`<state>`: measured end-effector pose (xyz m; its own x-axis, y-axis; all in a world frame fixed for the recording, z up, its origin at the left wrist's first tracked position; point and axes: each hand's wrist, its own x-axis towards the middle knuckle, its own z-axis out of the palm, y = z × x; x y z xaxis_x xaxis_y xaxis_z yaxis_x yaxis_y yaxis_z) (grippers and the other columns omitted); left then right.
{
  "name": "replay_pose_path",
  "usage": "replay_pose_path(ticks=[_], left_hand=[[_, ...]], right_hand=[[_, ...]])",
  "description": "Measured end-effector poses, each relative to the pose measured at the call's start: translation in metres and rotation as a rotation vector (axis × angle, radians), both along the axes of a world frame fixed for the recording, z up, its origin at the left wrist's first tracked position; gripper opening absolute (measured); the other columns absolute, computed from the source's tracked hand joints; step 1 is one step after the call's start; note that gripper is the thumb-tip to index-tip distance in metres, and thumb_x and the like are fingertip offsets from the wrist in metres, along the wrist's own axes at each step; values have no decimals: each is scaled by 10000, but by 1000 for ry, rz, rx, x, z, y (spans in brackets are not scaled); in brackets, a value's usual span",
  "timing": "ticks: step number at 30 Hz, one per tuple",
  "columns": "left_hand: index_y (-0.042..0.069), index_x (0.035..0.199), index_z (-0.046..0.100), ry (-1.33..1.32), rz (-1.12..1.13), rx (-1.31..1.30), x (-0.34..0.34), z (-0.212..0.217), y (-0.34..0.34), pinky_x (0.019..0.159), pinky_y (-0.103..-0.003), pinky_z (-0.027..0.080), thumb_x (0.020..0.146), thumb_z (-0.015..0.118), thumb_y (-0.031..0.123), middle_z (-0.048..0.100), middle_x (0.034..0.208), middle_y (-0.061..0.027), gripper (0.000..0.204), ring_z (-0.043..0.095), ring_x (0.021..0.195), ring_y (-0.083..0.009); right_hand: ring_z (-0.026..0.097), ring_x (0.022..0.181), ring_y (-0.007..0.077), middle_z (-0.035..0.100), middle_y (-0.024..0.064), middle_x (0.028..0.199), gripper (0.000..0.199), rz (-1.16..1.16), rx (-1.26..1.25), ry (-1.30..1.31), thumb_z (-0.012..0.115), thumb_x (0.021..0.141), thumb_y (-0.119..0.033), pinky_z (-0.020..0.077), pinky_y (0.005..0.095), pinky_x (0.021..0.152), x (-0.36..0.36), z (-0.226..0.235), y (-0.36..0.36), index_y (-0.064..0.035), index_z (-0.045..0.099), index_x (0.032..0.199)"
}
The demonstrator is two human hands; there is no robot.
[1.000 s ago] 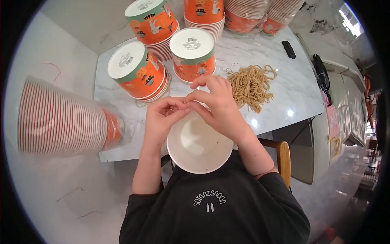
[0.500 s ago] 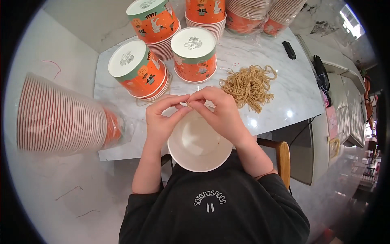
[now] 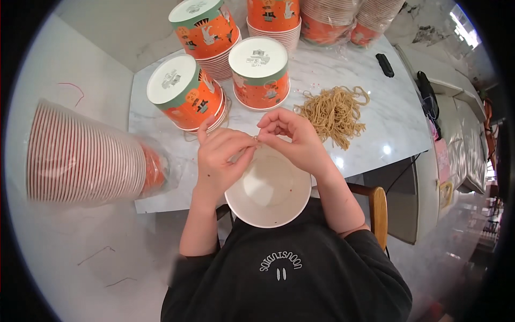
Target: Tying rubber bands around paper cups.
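Note:
A white-lined paper tub (image 3: pixel 268 208) stands mouth up against my body, with small red and dark specks inside. Over its far rim, my left hand (image 3: pixel 220 155) pinches a tiny light-brown bit between thumb and fingers, its little finger raised. My right hand (image 3: pixel 292 137) meets it there, thumb at the same spot and the other fingers curled; what the tips hold is too small to name. To the right of my right hand lies a loose heap of tan string (image 3: pixel 335 115). A thin strand of string (image 3: pixel 228 110) hangs beside the left upturned orange tub (image 3: pixel 185 96).
Another upturned orange tub (image 3: pixel 260 78) stands straight ahead on the marble table (image 3: pixel 375 118), with taller stacks (image 3: pixel 206 35) behind. A bagged stack of tubs (image 3: pixel 88 155) lies at the left. A black object (image 3: pixel 384 65) sits at the far right; a wooden chair arm (image 3: pixel 378 212) is nearby.
My right index finger has lifted from the pinch, and the fingertips have drawn slightly apart. My left little finger has risen. The whole view has shifted slightly.

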<state>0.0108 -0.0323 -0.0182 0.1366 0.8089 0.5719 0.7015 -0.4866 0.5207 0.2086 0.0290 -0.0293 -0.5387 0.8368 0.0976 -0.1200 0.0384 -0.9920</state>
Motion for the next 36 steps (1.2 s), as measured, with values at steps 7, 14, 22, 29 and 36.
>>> replay_pose_path(ticks=[7, 14, 22, 29, 36], left_hand=[[109, 792, 686, -88, -18, -42, 3, 0, 0, 1078, -470, 384, 714, 764, 22, 679, 810, 10, 141, 650, 795, -187], [35, 813, 647, -617, -174, -376, -6, -9, -4, 875, -307, 470, 775, 705, 4, 656, 798, -27, 76, 637, 818, -145], [3, 834, 670, -1072, -141, -697, -1, -4, -10, 794, -257, 483, 896, 638, 39, 689, 821, -26, 78, 626, 795, -96], [-12, 869, 717, -1145, -163, -735, -5, -2, -12, 803, -259, 500, 924, 662, 78, 742, 862, -71, 118, 648, 803, -108], [-25, 937, 715, -1187, -184, -769, 1, 6, -14, 770, -241, 543, 942, 709, 33, 760, 928, -90, 59, 694, 828, -105]], right_hand=[[617, 907, 58, 652, -17, 982, 166, -1, 50, -85, 712, 933, -18, 519, 247, 861, -2, 9, -6, -19, 636, 1081], [634, 859, 98, 654, 16, 901, 149, -52, 263, -114, 711, 900, 12, 533, 273, 811, -4, 31, -24, 2, 637, 1029], [690, 791, 250, 666, 99, 857, 187, -264, 522, -282, 716, 857, 5, 556, 342, 705, -15, 40, -44, -35, 610, 1006], [699, 761, 297, 698, 88, 875, 221, -333, 721, -280, 692, 846, 26, 555, 386, 620, -15, 34, -56, -66, 620, 1034], [721, 790, 307, 720, 99, 891, 242, -363, 736, -319, 689, 835, 45, 566, 384, 625, -11, 34, -55, -58, 633, 1046]])
